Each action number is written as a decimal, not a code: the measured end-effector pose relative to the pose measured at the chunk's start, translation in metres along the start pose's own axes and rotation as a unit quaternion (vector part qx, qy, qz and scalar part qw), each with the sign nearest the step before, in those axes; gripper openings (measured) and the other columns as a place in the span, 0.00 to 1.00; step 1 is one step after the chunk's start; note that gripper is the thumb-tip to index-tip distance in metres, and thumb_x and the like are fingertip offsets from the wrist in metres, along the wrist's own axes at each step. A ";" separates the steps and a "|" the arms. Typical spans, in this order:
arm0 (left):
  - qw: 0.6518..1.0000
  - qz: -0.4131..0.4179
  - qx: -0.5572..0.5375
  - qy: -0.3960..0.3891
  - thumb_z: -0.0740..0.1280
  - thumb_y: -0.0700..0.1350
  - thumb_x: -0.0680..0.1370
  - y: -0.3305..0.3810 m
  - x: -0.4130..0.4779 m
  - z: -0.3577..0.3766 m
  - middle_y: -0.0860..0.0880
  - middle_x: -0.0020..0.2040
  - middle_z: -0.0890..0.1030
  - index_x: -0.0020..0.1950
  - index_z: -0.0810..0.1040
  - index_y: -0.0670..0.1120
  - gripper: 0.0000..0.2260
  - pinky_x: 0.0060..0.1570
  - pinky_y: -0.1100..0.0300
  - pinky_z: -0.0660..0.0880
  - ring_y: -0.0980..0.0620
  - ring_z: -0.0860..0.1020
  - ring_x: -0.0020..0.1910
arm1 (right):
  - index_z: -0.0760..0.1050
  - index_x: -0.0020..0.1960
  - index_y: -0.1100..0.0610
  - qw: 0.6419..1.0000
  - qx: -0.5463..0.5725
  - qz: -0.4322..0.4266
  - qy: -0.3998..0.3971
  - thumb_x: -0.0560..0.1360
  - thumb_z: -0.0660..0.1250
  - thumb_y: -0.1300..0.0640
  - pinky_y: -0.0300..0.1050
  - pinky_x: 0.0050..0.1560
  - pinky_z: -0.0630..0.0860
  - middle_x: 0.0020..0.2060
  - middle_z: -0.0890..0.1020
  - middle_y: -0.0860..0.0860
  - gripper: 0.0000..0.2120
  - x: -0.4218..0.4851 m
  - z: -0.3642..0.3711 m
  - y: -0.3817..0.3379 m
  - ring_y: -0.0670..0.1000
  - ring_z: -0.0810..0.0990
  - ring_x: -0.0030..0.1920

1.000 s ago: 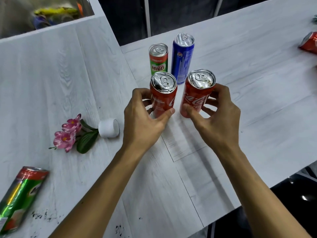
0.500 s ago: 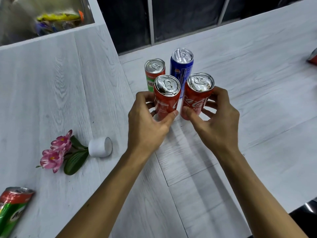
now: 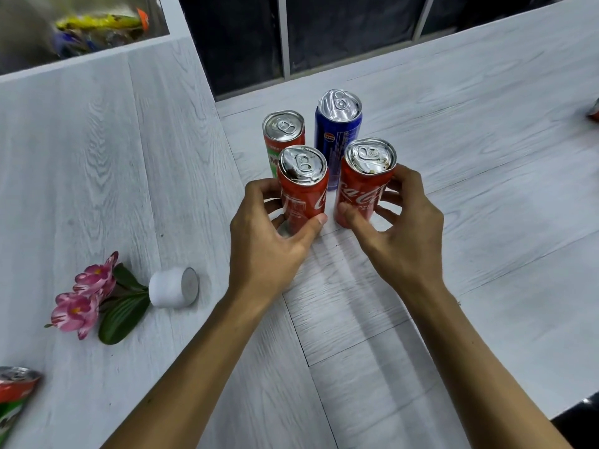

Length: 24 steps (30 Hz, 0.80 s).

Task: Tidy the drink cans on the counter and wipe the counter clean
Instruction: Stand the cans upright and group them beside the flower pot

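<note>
Two red cola cans stand upright side by side on the pale wood-grain counter. My left hand grips the left red can; my right hand grips the right red can. Just behind them stand a green-and-red Milo can and a taller blue can, close to the red pair. A further green Milo can lies on its side at the bottom left edge. A red can shows partly at the right edge.
A tipped white pot with pink artificial flowers lies on the counter left of my left arm. A raised ledge with blurred colourful items sits at the back left. Dark windows are behind; the counter's front edge drops at the bottom right.
Both hands have slid the two red cans away from me, up against the Milo and blue cans. My view has moved closer and tilted down.
</note>
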<state>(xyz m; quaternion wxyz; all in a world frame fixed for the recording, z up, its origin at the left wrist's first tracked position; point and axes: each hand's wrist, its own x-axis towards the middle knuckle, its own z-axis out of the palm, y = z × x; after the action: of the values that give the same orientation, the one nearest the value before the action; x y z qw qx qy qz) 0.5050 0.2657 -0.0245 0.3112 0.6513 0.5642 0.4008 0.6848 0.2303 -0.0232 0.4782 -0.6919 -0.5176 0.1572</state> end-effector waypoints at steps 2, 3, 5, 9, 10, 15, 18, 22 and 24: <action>1.000 -0.002 0.001 0.001 0.82 0.55 0.69 0.000 0.000 0.000 0.62 0.58 0.77 0.63 0.68 0.57 0.30 0.47 0.83 0.69 0.79 0.73 0.55 | 0.68 0.72 0.52 1.000 -0.007 -0.002 -0.007 0.71 0.79 0.44 0.33 0.54 0.80 0.63 0.82 0.47 0.36 0.001 0.000 0.000 0.42 0.81 0.58; 1.000 -0.004 0.000 0.000 0.82 0.54 0.69 0.000 0.000 0.000 0.61 0.60 0.78 0.63 0.68 0.57 0.30 0.48 0.83 0.70 0.77 0.74 0.55 | 0.68 0.73 0.53 1.000 -0.009 -0.002 -0.009 0.72 0.79 0.44 0.34 0.55 0.81 0.64 0.82 0.47 0.36 0.001 0.000 0.000 0.42 0.81 0.59; 1.000 -0.006 -0.001 0.000 0.82 0.54 0.69 0.000 -0.001 0.001 0.59 0.61 0.78 0.64 0.69 0.57 0.30 0.49 0.81 0.71 0.73 0.76 0.56 | 0.68 0.73 0.53 1.000 -0.011 0.001 -0.015 0.72 0.79 0.44 0.38 0.56 0.82 0.64 0.81 0.47 0.36 0.002 0.000 0.001 0.42 0.81 0.59; 1.000 -0.014 -0.006 -0.007 0.82 0.56 0.69 0.000 0.001 0.002 0.60 0.60 0.77 0.65 0.69 0.57 0.30 0.49 0.81 0.71 0.76 0.75 0.55 | 0.65 0.75 0.51 0.999 -0.026 0.010 -0.033 0.73 0.78 0.41 0.46 0.58 0.82 0.67 0.80 0.47 0.37 0.002 0.000 0.001 0.44 0.80 0.62; 1.000 -0.014 -0.004 -0.010 0.82 0.56 0.69 0.001 0.001 0.002 0.61 0.59 0.77 0.65 0.69 0.57 0.31 0.48 0.82 0.70 0.78 0.74 0.54 | 0.65 0.75 0.50 0.999 -0.030 0.014 -0.039 0.73 0.77 0.40 0.48 0.59 0.82 0.67 0.79 0.47 0.38 0.001 -0.001 0.002 0.44 0.79 0.63; 1.000 -0.017 0.015 -0.009 0.80 0.60 0.69 0.000 -0.004 -0.002 0.59 0.66 0.77 0.71 0.68 0.54 0.36 0.54 0.75 0.73 0.67 0.76 0.62 | 0.63 0.78 0.50 0.993 -0.091 0.026 -0.067 0.74 0.72 0.33 0.51 0.67 0.76 0.73 0.74 0.48 0.40 -0.009 -0.006 0.008 0.48 0.74 0.71; 0.999 -0.028 0.034 -0.013 0.78 0.64 0.70 -0.003 -0.018 -0.005 0.56 0.71 0.75 0.75 0.66 0.54 0.38 0.62 0.63 0.74 0.59 0.75 0.68 | 0.64 0.79 0.50 0.985 -0.150 0.034 -0.084 0.76 0.67 0.30 0.45 0.66 0.68 0.75 0.72 0.50 0.39 -0.019 -0.011 0.011 0.50 0.70 0.74; 0.994 -0.042 0.085 -0.055 0.72 0.62 0.76 -0.008 -0.038 -0.013 0.52 0.75 0.72 0.78 0.64 0.51 0.35 0.64 0.64 0.68 0.54 0.72 0.72 | 0.67 0.78 0.53 0.977 -0.185 0.028 -0.107 0.79 0.63 0.34 0.42 0.67 0.65 0.76 0.71 0.51 0.34 -0.031 -0.021 0.011 0.51 0.69 0.75; 0.989 -0.029 0.122 -0.078 0.70 0.60 0.78 -0.008 -0.046 -0.018 0.53 0.75 0.72 0.77 0.67 0.51 0.30 0.61 0.70 0.63 0.53 0.71 0.72 | 0.68 0.77 0.54 0.972 -0.199 0.023 -0.120 0.80 0.62 0.34 0.41 0.69 0.62 0.77 0.70 0.51 0.33 -0.037 -0.026 0.008 0.51 0.67 0.77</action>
<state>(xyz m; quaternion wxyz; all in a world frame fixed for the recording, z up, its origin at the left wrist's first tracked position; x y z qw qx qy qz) 0.4838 0.2207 -0.0307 0.2835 0.6973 0.6015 0.2675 0.6926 0.1850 -0.0274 0.2610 -0.7613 -0.5759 0.1440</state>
